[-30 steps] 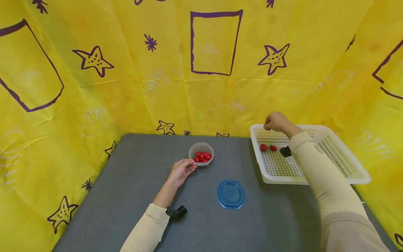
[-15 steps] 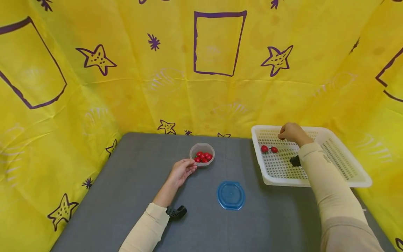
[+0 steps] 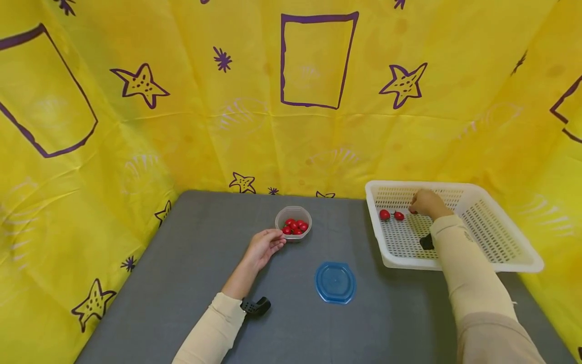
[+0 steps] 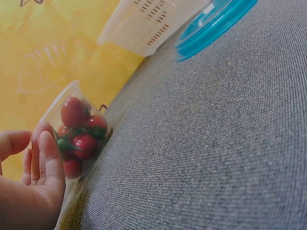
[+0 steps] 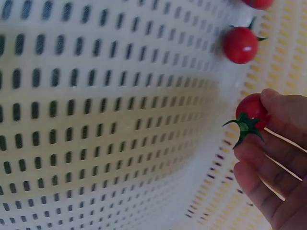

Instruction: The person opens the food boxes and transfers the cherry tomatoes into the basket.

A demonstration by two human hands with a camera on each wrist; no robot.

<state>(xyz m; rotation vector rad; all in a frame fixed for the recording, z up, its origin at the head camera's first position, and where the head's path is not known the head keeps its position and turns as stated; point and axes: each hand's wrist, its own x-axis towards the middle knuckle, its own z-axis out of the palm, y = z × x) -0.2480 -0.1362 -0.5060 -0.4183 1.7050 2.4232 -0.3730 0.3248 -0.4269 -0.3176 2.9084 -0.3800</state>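
Observation:
My right hand (image 5: 283, 153) is low inside the white perforated basket (image 3: 411, 263), pinching a cherry tomato (image 5: 252, 110) with a green stem. A second cherry tomato (image 5: 241, 45) lies beside it in the basket, and another red one (image 3: 384, 215) rests near the basket's left wall. My left hand (image 3: 261, 248) touches the near side of a small clear container (image 3: 278, 217), its fingers fairly straight and the thumb apart from them. Inside that container are several cherry tomatoes (image 4: 85, 146) with green stems.
A blue lid (image 3: 335, 283) lies flat on the grey tabletop (image 3: 291, 308) between the container and the basket. Yellow patterned cloth (image 3: 309, 141) hangs behind the table and along both sides. Each wrist wears a black strap (image 3: 255, 306).
My right hand has moved to the right and lowered into the basket. My left hand, the container and the lid have stayed in place.

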